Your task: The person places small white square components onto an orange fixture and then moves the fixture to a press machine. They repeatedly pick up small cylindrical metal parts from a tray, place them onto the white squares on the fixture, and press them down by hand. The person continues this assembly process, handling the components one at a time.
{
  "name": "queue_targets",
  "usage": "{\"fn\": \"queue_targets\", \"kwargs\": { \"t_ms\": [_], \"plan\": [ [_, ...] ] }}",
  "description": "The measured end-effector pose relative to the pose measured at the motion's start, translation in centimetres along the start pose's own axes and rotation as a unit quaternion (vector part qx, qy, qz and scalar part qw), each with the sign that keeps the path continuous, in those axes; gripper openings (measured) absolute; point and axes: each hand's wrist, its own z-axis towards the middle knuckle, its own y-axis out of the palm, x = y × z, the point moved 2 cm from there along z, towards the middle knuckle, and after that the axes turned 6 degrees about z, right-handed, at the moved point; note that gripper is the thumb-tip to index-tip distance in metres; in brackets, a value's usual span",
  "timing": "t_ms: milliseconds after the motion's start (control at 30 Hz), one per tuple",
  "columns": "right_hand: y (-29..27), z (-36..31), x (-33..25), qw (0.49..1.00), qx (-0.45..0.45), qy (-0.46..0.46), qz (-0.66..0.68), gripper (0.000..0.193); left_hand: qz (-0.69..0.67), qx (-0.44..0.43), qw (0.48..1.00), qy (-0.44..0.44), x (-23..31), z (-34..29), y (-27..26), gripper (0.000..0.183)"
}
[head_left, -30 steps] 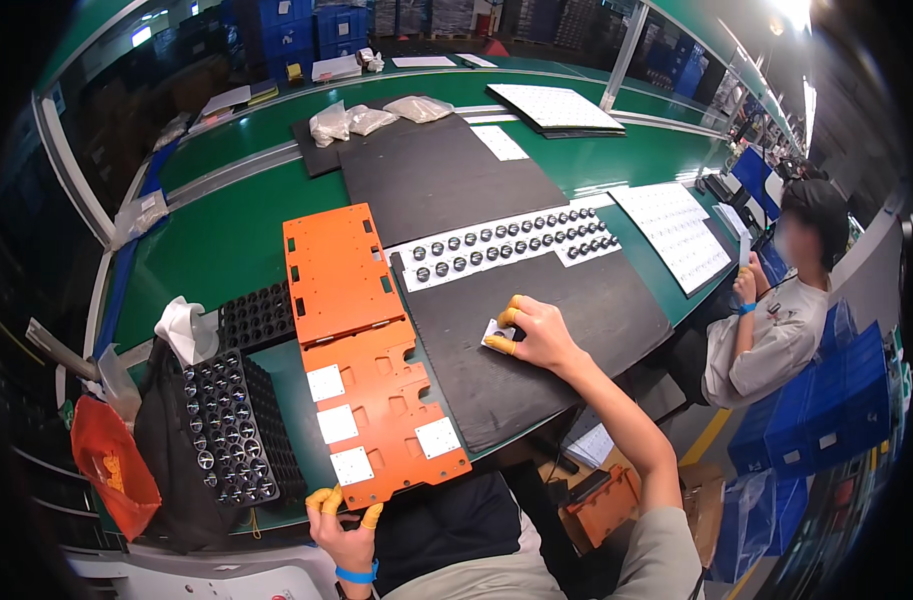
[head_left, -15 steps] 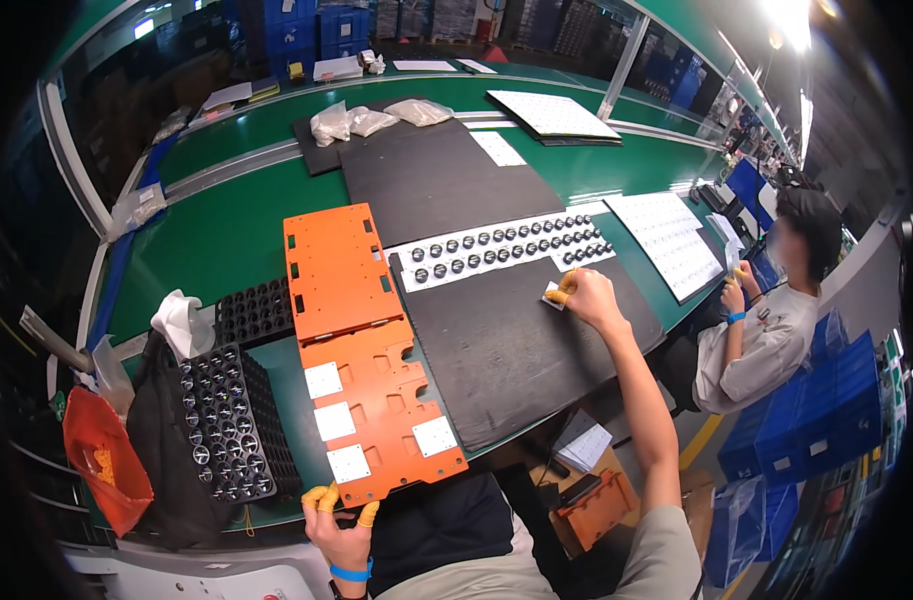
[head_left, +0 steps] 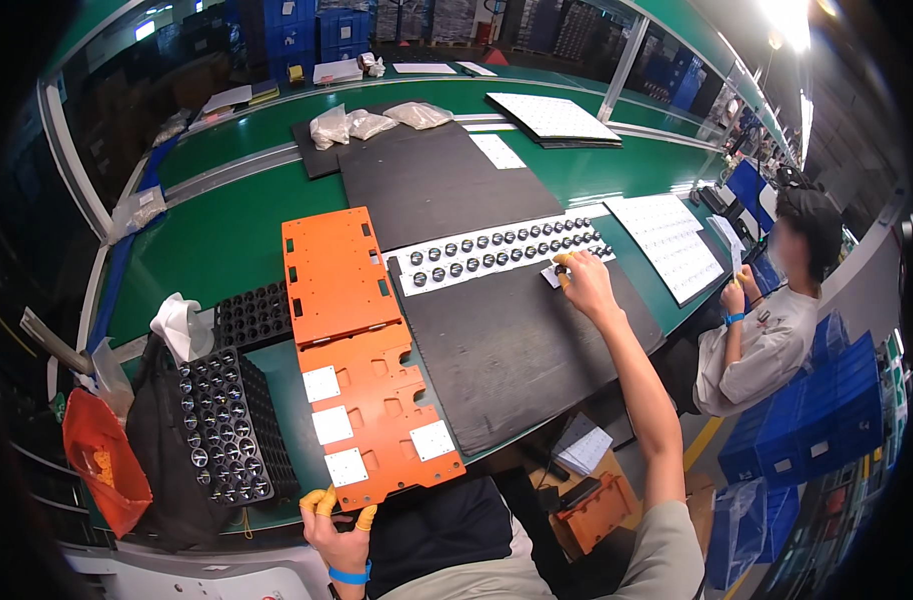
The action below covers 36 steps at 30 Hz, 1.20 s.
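"Where's the small white plate (head_left: 550,278)?"

"Pinched in the right hand (head_left: 590,288), black mat (head_left: 517,350) beneath. Probably light and stiff; hold it by the edges."

"Anything in the way?"

"Rows of black-capped plates (head_left: 503,258) just beyond that hand. The left hand (head_left: 339,540), fingers spread, touches the orange fixture (head_left: 389,432)."

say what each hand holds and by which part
Right hand: small flat white plate, grip point hidden. Left hand: at near corner of flat orange panel, hold unclear.
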Motion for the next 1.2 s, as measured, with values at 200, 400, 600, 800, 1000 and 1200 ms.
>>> {"fn": "queue_targets", "kwargs": {
  "t_ms": [200, 400, 600, 800, 1000, 1200],
  "plan": [
    [1.0, 0.1, 1.1, 1.0, 0.012, -0.011, 0.004, 0.019, 0.005, -0.006, 1.0, -0.01, 0.2, -0.1, -0.1, 0.057],
    [1.3, 0.4, 0.9, 1.0, 0.02, -0.007, 0.001, 0.02, 0.001, -0.004, 1.0, -0.017, 0.2, -0.1, -0.1, 0.057],
    [1.5, 0.6, 1.0, 1.0, 0.02, -0.004, 0.002, 0.021, -0.005, 0.015, 1.0, -0.019, 0.0, -0.2, 0.1, 0.061],
    [1.5, 1.0, 0.6, 1.0, 0.018, -0.005, 0.008, 0.021, 0.003, 0.021, 0.999, -0.025, 0.0, -0.3, 0.2, 0.063],
    [1.6, 1.2, 1.0, 1.0, 0.026, -0.008, 0.007, 0.022, 0.011, 0.016, 1.0, -0.022, 0.1, -0.2, 0.2, 0.063],
    [1.1, 0.7, -5.5, 0.988, 0.123, 0.003, 0.089, 0.018, 0.009, 0.024, 1.0, -0.01, 0.5, -0.1, -0.1, 0.061]
  ]
}}
